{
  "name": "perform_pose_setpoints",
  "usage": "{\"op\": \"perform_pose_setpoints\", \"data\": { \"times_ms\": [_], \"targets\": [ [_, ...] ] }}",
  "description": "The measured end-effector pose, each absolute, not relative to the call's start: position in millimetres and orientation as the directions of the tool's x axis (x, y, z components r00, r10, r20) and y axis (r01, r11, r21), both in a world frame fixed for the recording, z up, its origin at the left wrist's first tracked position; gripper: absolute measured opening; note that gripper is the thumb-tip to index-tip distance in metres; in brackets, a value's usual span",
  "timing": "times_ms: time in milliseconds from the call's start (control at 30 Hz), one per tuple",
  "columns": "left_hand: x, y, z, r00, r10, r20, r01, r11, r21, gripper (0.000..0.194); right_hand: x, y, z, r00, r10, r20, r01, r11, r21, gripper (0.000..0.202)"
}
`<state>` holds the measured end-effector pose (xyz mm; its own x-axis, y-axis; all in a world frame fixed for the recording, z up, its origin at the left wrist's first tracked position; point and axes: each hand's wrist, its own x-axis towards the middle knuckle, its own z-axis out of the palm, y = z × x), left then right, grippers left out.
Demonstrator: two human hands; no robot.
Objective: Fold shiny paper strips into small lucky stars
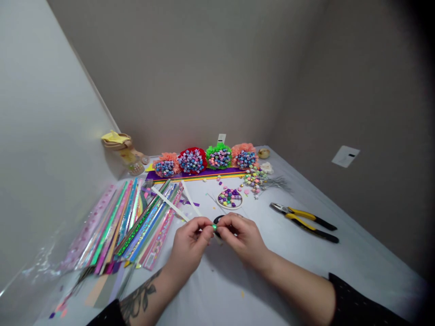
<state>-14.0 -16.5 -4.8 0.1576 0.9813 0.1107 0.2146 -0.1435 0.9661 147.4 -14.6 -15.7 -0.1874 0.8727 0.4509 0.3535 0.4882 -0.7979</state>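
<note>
Between the fingertips of both hands is a small shiny green folded paper star (215,227). My left hand (192,240) pinches it from one side with thumb and forefinger. From the other side my right hand (243,237) pinches it the same way. Just behind the fingers lies a black looped object (219,220), mostly hidden by my right hand. Beyond the hands stands a small round dish (230,206) of purple, pink, green and yellow paper stars. White paper strips (169,203) lie to the left of it.
Shiny paper strip packs (146,226) spread over the left side. Yellow-black pliers (304,221) lie at right. Paper-star bouquets (192,160) line the back on coloured sheets (204,175). Stars on wires (256,179) lie near them. A cup (127,156) stands back left.
</note>
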Motion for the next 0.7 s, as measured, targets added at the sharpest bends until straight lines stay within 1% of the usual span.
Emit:
{"op": "perform_pose_setpoints", "data": {
  "times_ms": [100, 167, 333, 533, 700],
  "targets": [
    [-12.4, -17.6, -6.5, 0.148, 0.983, 0.112, 0.211, -0.142, 0.967, 0.016, 146.0, -14.0, -16.1, -0.173, 0.878, 0.446, 0.364, 0.478, -0.799, 0.008],
    [-11.6, -18.3, -9.0, 0.137, 0.981, 0.137, 0.228, -0.166, 0.959, 0.015, 144.4, -13.9, -16.1, -0.157, 0.885, 0.439, 0.38, 0.464, -0.8, 0.008],
    [-12.5, -17.4, -12.5, 0.126, 0.968, 0.216, 0.326, -0.246, 0.913, 0.014, 142.3, -14.7, -14.5, -0.134, 0.891, 0.433, 0.423, 0.446, -0.788, 0.009],
    [-17.4, -14.7, -10.8, 0.143, 0.952, 0.269, 0.371, -0.303, 0.878, 0.012, 145.2, -17.6, -10.3, -0.198, 0.884, 0.423, 0.344, 0.467, -0.815, 0.007],
    [-17.7, -15.6, -8.4, 0.149, 0.949, 0.279, 0.358, -0.315, 0.879, 0.011, 145.5, -17.9, -12.9, -0.205, 0.891, 0.406, 0.34, 0.454, -0.824, 0.004]
  ]
}}
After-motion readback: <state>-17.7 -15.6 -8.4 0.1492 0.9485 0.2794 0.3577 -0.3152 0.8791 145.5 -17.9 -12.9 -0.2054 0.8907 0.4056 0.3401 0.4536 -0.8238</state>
